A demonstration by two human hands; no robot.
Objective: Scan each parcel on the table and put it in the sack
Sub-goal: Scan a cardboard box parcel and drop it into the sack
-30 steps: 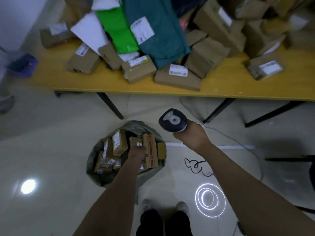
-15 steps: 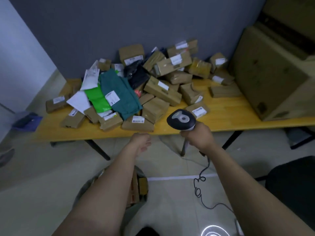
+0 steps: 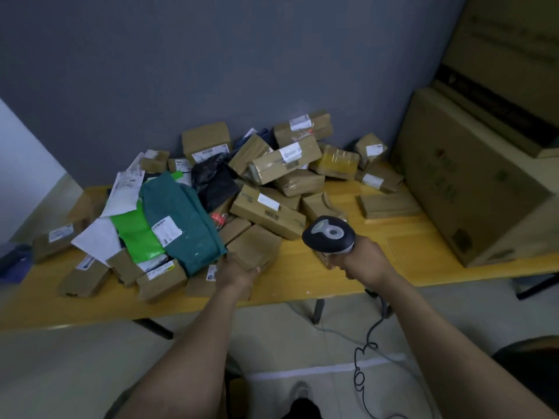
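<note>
Your left hand [image 3: 239, 269] holds the brown cardboard parcel [image 3: 255, 246] by its near edge; the fingers are bent around that edge, but the thumb I cannot see clearly. This parcel is a plain, matt box with soft corners; it lies at the near side of the pile, on the yellow wooden table [image 3: 302, 282], touching the teal plastic mailer [image 3: 184, 219] on its left. Your right hand [image 3: 363, 263] is closed firmly around the handle of the barcode scanner [image 3: 329, 235]; the scanner's rounded dark head, with a pale grey top plate, stands above the fist and just right of the parcel; a thin coiled cable [image 3: 361, 361] hangs from it toward the floor. The teal mailer is smooth and a little shiny, with a white label; beside it on the left lies a bright green plastic mailer [image 3: 136, 234]; behind them are many taped brown boxes with white labels, and a crumpled black bag [image 3: 211, 182]. At the far right a large cardboard carton [image 3: 472, 182] stands on the table.
</note>
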